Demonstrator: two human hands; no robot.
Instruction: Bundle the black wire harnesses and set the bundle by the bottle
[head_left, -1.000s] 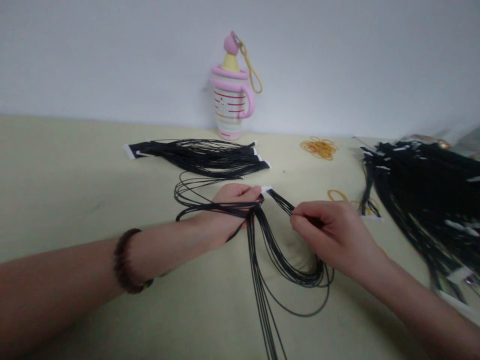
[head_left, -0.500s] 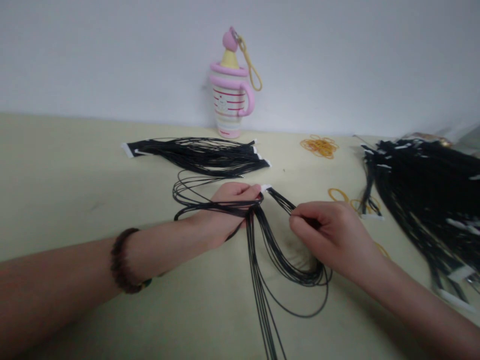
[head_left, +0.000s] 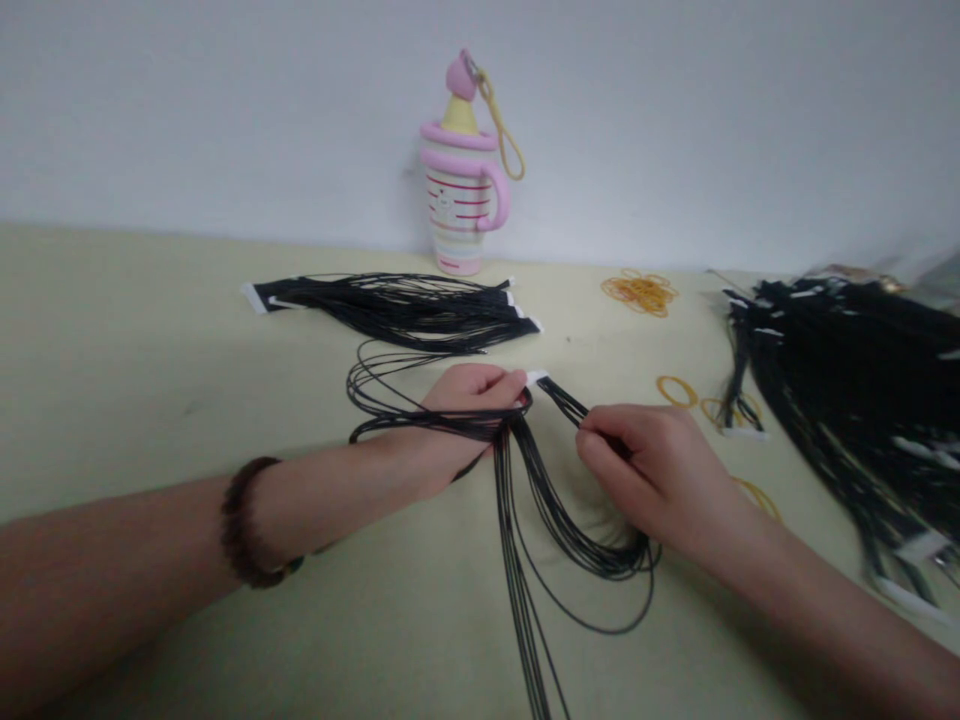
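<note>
A bundle of thin black wires (head_left: 514, 520) sits in the person's hands, just above the pale yellow-green worktop (head_left: 127, 330), near the middle of the view. The wires are glossy, fine and loosely looped, not tangled into a knot. One end finishes in a small white tab (head_left: 535, 378) that pokes out just past the fingertips of the left hand (head_left: 469, 400).

The left grip is closed around the bundle, with the wires drawn in a band across the hand and loose loops spilling out to its far side. The right hand (head_left: 652, 465) makes a narrow pinch, thumb and fingers closed on a short stretch of wires just beside the white tab. Long loops sag below both hands and curve down onto the worktop.

A bead bracelet (head_left: 244, 522) circles the left wrist. Behind the hands lies a flat bundle of black wires with white ends (head_left: 397, 312), and a much larger heap of black wires (head_left: 847, 400) fills the right side. Yellow rubber bands (head_left: 641, 295) lie between them, below a pink-trimmed striped bottle (head_left: 459, 215) against the wall.
</note>
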